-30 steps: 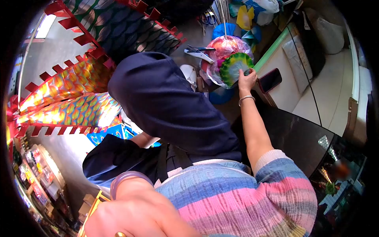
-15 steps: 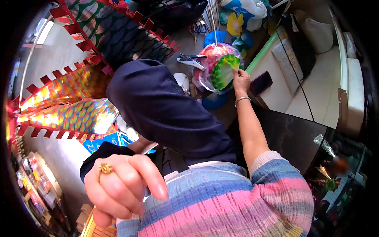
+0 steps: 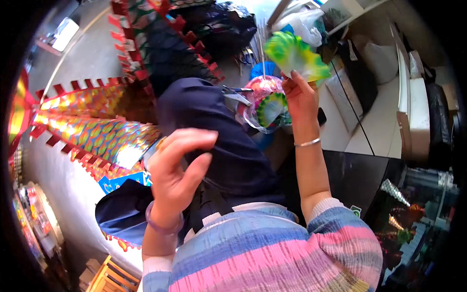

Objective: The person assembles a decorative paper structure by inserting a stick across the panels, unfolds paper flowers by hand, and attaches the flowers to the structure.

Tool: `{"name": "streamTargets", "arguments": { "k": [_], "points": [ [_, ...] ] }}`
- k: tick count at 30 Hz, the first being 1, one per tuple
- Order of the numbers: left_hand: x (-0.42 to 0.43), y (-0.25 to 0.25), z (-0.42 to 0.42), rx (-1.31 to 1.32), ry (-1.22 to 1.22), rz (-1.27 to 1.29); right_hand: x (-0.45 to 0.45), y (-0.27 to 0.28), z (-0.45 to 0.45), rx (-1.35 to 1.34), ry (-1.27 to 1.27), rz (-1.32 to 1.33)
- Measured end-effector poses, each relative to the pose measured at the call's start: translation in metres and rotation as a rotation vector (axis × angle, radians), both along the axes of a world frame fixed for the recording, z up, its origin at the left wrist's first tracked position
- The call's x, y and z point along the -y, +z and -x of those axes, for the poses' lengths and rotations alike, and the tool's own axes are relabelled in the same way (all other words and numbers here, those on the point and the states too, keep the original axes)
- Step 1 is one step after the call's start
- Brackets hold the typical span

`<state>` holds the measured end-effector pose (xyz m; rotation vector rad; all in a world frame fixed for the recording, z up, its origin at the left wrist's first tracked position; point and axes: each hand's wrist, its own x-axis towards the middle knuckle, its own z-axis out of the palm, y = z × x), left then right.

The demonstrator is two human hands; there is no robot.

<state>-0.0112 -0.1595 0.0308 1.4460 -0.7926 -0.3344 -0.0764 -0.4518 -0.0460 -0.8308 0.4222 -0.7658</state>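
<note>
My right hand (image 3: 300, 97) pinches the lower edge of a scalloped green and yellow piece (image 3: 296, 56), held up at the upper right. Below it, a similar green piece (image 3: 271, 110) lies on a round pink bundle in clear plastic (image 3: 265, 87). Scissors or pliers with a white part (image 3: 237, 96) rest at the bundle's left side. My left hand (image 3: 179, 168) is raised over my dark trouser leg, blurred, its thumb and fingers apart with nothing between them.
Shiny patterned panels with red notched edges (image 3: 109, 138) spread at the left. A dark tabletop (image 3: 355, 173) is at my right, with a white seat (image 3: 384, 126) beyond. A wooden stool (image 3: 113, 277) stands at the lower left. A black bag (image 3: 226, 29) lies at the top.
My right hand has lifted a green piece up off the bundle, and another green piece now shows there. My left hand has risen from the bottom edge toward my knee, and its fingers have spread.
</note>
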Motion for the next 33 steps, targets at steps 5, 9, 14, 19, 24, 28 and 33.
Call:
{"name": "streamTargets", "arguments": {
  "k": [5, 9, 14, 19, 24, 28, 33],
  "points": [
    [0.023, -0.016, -0.012, 0.079, 0.299, -0.024, -0.122, 0.071, -0.037, 0.013, 0.125, 0.268],
    [0.002, -0.014, -0.015, -0.079, 0.359, 0.141, -0.180, 0.075, -0.051, 0.033, 0.276, 0.272],
    [-0.024, -0.030, -0.019, -0.283, 0.380, 0.403, -0.212, 0.067, -0.066, 0.064, 0.396, 0.172],
    [-0.047, -0.048, -0.024, -0.544, 0.374, 0.512, -0.214, 0.047, -0.075, -0.002, 0.498, 0.080],
    [-0.065, -0.061, -0.027, -0.666, 0.408, 0.444, -0.202, 0.036, -0.082, -0.023, 0.594, 0.147],
    [-0.070, -0.072, -0.031, -0.645, 0.527, 0.528, -0.176, 0.034, -0.092, -0.124, 0.568, 0.272],
    [-0.069, -0.078, -0.030, -0.500, 0.584, 0.531, -0.165, 0.074, -0.113, 0.129, 0.378, 1.169]
  ]
}}
